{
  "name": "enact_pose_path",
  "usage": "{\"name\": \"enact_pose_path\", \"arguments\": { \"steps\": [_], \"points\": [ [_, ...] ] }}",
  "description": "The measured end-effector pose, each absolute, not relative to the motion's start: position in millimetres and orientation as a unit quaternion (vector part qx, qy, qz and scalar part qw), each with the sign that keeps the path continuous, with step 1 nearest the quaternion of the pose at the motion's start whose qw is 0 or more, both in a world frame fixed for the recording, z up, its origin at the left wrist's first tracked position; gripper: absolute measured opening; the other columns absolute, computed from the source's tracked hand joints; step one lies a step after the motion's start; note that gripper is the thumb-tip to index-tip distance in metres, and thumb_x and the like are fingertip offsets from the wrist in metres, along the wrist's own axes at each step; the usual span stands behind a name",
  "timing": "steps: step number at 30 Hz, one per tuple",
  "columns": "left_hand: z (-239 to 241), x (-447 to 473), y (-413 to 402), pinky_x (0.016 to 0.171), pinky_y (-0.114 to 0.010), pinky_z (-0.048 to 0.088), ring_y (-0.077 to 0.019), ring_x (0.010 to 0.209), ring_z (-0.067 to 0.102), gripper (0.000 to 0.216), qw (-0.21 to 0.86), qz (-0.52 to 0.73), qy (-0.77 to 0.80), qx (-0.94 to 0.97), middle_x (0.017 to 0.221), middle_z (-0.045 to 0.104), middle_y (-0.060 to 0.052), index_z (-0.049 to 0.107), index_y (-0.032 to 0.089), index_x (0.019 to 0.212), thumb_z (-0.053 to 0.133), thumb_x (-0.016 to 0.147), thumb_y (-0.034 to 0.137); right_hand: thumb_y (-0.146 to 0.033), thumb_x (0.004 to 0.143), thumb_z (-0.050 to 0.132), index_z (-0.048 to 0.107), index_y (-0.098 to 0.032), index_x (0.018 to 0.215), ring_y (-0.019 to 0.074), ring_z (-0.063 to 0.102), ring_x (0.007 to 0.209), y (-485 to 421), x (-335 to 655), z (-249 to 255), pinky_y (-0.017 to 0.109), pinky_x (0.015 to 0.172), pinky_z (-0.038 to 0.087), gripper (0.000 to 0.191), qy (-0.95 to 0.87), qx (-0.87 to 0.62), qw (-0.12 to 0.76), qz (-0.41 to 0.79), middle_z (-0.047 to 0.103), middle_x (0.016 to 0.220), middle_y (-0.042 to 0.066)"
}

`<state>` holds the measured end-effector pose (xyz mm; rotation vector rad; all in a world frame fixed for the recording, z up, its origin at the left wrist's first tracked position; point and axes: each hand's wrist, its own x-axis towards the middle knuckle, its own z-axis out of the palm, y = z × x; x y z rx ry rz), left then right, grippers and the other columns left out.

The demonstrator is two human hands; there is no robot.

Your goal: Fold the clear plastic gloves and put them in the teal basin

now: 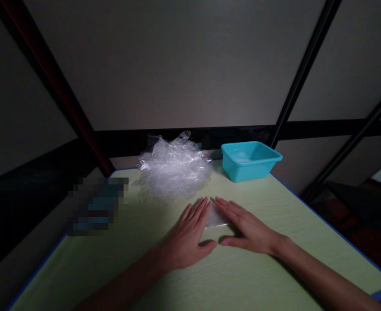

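My left hand (pixel 188 235) lies flat on the pale green table (pixel 274 268), fingers stretched forward and together. My right hand (pixel 244 226) lies flat beside it, fingers pointing up and left. Both palms press on a small flat piece of clear plastic (pixel 215 217) that shows between the fingertips; most of it is hidden under the hands. Behind them, towards the table's far edge, sits a loose heap of crumpled clear plastic (pixel 174 168).
A turquoise plastic tub (pixel 250 160) stands at the far right corner of the table. A blurred-out patch (pixel 96 206) covers something at the table's left edge. The table has a blue rim. Dark frame bars and grey panels rise behind.
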<state>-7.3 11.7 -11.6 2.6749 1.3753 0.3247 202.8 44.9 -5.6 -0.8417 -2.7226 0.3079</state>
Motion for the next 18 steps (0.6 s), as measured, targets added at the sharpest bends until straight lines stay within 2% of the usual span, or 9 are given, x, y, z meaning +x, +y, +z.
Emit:
{"name": "enact_pose_path", "arguments": {
  "steps": [2,4,6,9,12,15,18],
  "points": [
    [-14,-8,12,0.106,-0.041,0.016,-0.022,0.131,0.011,0.08,0.066,0.139,0.453,0.878,0.143,0.016,-0.013,0.005,0.01,0.137,0.052,0.076,0.033,-0.051,0.081,0.047,0.034,-0.013,0.131,0.0235,0.029,0.125,46,206,-2,0.04,0.1,0.03,0.064,-0.942,-0.279,0.16,0.097,0.032,0.137,0.014],
    [-15,-8,12,0.106,-0.04,0.018,-0.0217,0.13,0.018,0.076,0.071,0.162,0.452,0.874,0.142,0.023,-0.012,0.009,0.012,0.136,0.052,0.075,0.029,-0.043,0.084,0.046,0.052,-0.016,0.115,0.0226,0.041,0.116,46,208,-1,0.038,0.095,0.036,0.042,-0.944,-0.271,0.173,0.075,0.046,0.126,0.012],
    [-15,-8,13,0.106,-0.038,0.02,-0.021,0.127,0.026,0.07,0.075,0.175,0.456,0.869,0.138,0.032,-0.011,0.017,0.014,0.135,0.052,0.076,0.025,-0.037,0.087,0.044,0.059,-0.017,0.101,0.0213,0.049,0.105,47,210,0,0.037,0.089,0.04,0.029,-0.947,-0.262,0.177,0.052,0.056,0.113,0.01],
    [-11,-8,13,0.106,-0.036,0.02,-0.0192,0.125,0.03,0.059,0.071,0.169,0.45,0.874,0.135,0.037,-0.008,0.028,0.016,0.131,0.051,0.078,0.024,-0.033,0.089,0.041,0.062,-0.017,0.095,0.0195,0.054,0.096,48,210,-1,0.036,0.085,0.043,0.027,-0.952,-0.247,0.176,0.032,0.06,0.103,0.008],
    [-7,-9,12,0.108,-0.038,0.014,-0.0186,0.13,0.018,0.056,0.051,0.13,0.421,0.896,0.141,0.026,-0.007,0.024,0.015,0.133,0.046,0.083,0.029,-0.037,0.089,0.04,0.055,-0.015,0.112,0.0201,0.049,0.107,46,207,1,0.037,0.095,0.037,0.036,-0.957,-0.239,0.16,0.035,0.056,0.115,0.01],
    [-6,-10,11,0.107,-0.041,0.009,-0.0194,0.132,0.006,0.059,0.033,0.082,0.402,0.911,0.144,0.016,-0.009,0.016,0.012,0.137,0.036,0.088,0.039,-0.047,0.086,0.039,0.032,-0.011,0.132,0.0227,0.033,0.124,43,203,3,0.043,0.103,0.025,0.059,-0.958,-0.251,0.13,0.052,0.038,0.134,0.014],
    [-6,-9,10,0.107,-0.043,0.008,-0.02,0.132,0.002,0.059,0.024,0.051,0.398,0.916,0.144,0.011,-0.01,0.013,0.012,0.137,0.025,0.09,0.046,-0.054,0.085,0.035,0.016,-0.009,0.138,0.0238,0.017,0.13,41,199,0,0.046,0.105,0.019,0.072,-0.953,-0.272,0.112,0.067,0.02,0.141,0.016]
  ]
}}
